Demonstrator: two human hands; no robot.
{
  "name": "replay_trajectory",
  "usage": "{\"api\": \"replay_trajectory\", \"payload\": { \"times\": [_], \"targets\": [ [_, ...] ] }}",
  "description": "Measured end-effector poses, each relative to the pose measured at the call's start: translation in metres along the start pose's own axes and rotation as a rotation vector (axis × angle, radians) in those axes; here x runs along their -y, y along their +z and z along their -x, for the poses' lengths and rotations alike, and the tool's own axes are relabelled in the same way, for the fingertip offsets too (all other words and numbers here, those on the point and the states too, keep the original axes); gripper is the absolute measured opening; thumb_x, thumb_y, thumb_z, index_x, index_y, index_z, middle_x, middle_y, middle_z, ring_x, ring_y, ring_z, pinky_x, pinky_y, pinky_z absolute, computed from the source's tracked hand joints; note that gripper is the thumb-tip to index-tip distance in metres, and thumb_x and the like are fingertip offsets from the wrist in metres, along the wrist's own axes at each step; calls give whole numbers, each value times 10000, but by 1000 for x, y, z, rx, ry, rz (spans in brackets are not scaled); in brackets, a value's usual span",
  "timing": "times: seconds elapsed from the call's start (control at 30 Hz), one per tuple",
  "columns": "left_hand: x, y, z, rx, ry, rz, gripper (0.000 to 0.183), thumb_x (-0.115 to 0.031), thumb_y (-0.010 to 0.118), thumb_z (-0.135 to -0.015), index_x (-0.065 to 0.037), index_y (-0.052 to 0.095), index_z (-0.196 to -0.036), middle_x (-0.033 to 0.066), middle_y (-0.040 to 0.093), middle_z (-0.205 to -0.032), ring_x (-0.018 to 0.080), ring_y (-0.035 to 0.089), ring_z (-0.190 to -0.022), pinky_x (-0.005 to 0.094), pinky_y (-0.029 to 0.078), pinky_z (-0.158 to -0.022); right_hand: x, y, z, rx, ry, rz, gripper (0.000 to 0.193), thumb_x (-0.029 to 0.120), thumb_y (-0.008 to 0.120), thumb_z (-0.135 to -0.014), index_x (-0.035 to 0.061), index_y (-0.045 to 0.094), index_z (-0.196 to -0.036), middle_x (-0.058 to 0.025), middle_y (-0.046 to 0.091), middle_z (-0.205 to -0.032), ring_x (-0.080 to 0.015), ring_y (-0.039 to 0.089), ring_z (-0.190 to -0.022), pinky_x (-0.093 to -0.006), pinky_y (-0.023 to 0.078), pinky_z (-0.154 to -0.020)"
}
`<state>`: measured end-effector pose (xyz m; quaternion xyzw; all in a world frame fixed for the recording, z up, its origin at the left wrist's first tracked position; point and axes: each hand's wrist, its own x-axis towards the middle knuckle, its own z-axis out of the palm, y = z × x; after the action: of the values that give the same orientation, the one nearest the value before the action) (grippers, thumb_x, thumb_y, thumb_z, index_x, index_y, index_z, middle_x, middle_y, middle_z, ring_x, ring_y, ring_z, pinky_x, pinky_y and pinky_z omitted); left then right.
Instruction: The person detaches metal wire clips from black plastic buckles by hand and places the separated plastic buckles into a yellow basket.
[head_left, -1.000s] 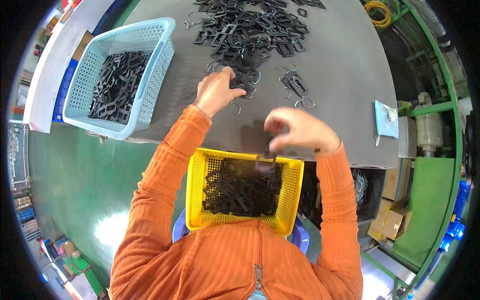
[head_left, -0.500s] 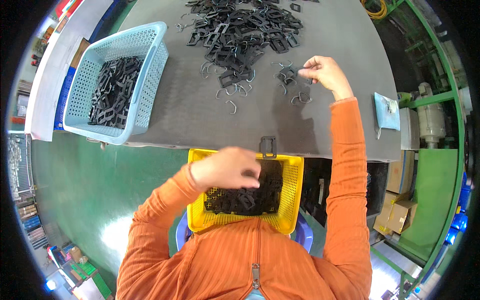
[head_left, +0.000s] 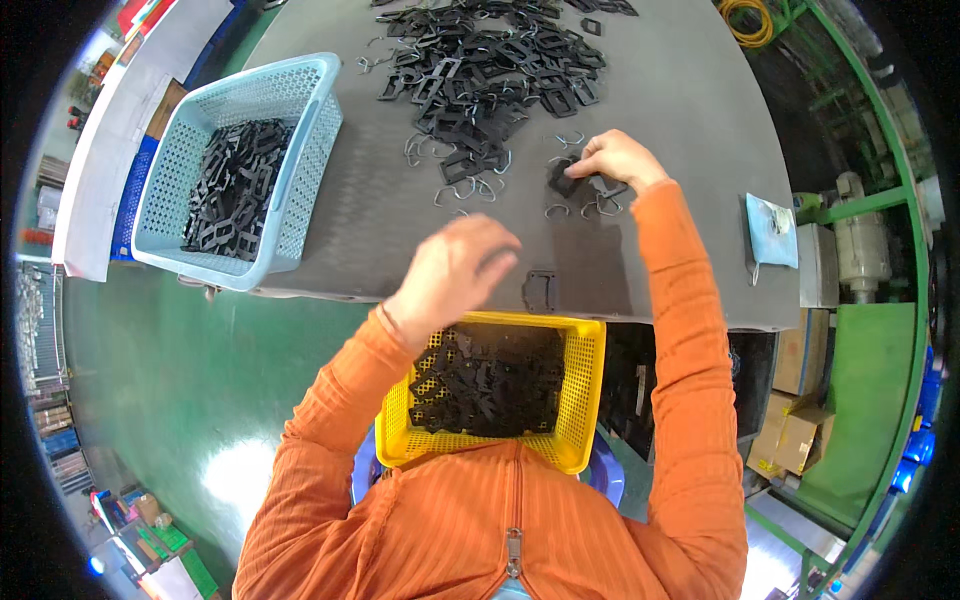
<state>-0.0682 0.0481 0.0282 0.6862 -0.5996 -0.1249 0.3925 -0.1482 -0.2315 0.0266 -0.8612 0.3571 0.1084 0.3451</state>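
Observation:
My right hand (head_left: 618, 162) pinches a black rectangular plastic buckle (head_left: 563, 178) above the table. Beneath and beside it lie loose bent metal wire hooks (head_left: 603, 206) and another dark piece. My left hand (head_left: 458, 268) hovers over the table's near edge, blurred, thumb and fingers apart with nothing visible between them. To its right, a single black frame (head_left: 540, 290) lies flat by the edge. Below, a yellow basket (head_left: 592, 390) holds many black pieces (head_left: 490, 380). Farther back spreads a large pile of black buckles (head_left: 480, 65) mixed with wire hooks.
At the left of the grey table (head_left: 680, 90) stands a light blue basket (head_left: 318, 150) with more black pieces. A blue face mask (head_left: 771, 232) lies near the right edge. Cardboard boxes (head_left: 803, 435) and a green metal frame (head_left: 880, 200) are beyond on the right.
My left hand has risen out from over the yellow basket toward the table. My right hand has shifted left and slightly nearer, with a black buckle in its fingers.

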Motion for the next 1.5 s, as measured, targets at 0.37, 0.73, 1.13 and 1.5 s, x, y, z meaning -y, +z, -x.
{"api": "replay_trajectory", "payload": {
  "times": [0.37,0.73,1.13,1.5],
  "targets": [
    [96,-1,-93,-484,-232,-360,151,-200,629,-802,-66,631,-873,78,620,-881,277,595,-852,378,475,-730,-13,0,27,-508,-66,47,268,305,656,-785,49,603,-844,-51,604,-681,-176,564,-647,-338,436,-624],
    [64,8,-98,-311,-60,-142,78,-126,619,-771,-62,623,-815,81,597,-793,253,599,-733,347,485,-669,53,72,156,349,-483,-18,282,369,642,-764,102,646,-851,-122,629,-714,-309,611,-668,-392,472,-604],
    [87,9,-102,-411,-245,-376,226,-231,703,-745,-57,612,-858,62,596,-785,200,612,-723,332,491,-650,26,97,125,-138,-525,146,192,217,681,-728,55,627,-816,-104,602,-811,-250,612,-701,-353,479,-652],
    [47,-8,-118,-340,-178,191,114,-104,641,-813,-5,627,-867,63,660,-750,129,626,-676,262,488,-640,13,24,17,-479,-231,-371,141,152,635,-793,35,647,-871,-80,659,-759,-201,625,-690,-310,485,-661]
  ]
}}
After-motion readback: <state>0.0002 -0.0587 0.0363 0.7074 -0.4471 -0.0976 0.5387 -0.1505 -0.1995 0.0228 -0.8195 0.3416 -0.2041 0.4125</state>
